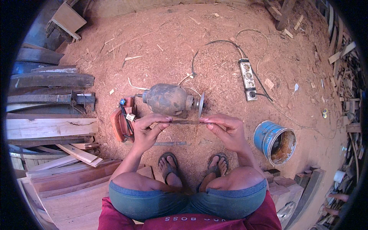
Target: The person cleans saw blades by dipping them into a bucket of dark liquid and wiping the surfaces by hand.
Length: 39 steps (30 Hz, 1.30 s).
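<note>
Here we are, left grip point(147, 129) and right grip point(227, 129) both clamped on the strip point(186, 122), pinching its opposite ends, presumably to keep it level and steady, just on our side of the motor point(166, 99) and its disc point(201, 104).

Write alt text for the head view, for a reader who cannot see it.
Two bare hands, left and right, pinch a thin dark strip by its ends, near a grimy motor with a disc. Around them on the shavings-strewn floor are a red tool, a white power strip and an open blue can.
</note>
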Available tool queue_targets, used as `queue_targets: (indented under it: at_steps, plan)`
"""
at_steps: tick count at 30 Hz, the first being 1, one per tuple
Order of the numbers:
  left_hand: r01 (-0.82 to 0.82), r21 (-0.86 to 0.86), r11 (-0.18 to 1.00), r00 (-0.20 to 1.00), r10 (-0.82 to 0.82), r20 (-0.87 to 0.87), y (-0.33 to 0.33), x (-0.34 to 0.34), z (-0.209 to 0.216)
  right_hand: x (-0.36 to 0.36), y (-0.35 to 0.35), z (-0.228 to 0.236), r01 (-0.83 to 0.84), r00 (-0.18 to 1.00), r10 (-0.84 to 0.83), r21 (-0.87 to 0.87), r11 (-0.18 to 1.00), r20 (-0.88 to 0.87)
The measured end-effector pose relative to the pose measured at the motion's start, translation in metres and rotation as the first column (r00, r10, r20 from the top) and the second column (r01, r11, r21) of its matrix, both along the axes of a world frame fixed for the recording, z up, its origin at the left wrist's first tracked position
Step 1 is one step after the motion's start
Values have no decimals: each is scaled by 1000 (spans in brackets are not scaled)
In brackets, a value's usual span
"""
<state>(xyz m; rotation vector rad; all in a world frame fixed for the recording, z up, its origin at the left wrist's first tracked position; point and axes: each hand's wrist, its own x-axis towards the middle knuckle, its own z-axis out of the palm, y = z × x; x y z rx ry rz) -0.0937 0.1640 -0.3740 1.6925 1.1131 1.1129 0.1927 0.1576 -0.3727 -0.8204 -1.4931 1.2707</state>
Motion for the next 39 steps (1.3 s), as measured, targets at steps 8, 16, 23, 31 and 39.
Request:
queue_targets:
  at_steps: [8,16,23,31,39]
  plan:
    - [1,22,1000,998,1,-67,-1,1,10,-1,-3,-5,24,996,-33,-109,994,-78]
    - [-63,-56,996,993,56,-108,-7,4,23,2,-10,-17,66,993,-96,-333,941,-74]
    - [-79,-69,994,996,76,-40,-6,6,25,0,-8,-16,31,991,-73,-344,938,-110]
    - [-50,-394,918,865,237,443,-8,5,-18,-5,-3,5,54,982,-115,-360,932,-151]
    - [80,-381,921,945,51,322,-5,4,-2,2,-7,6,65,991,-100,-340,938,-86]
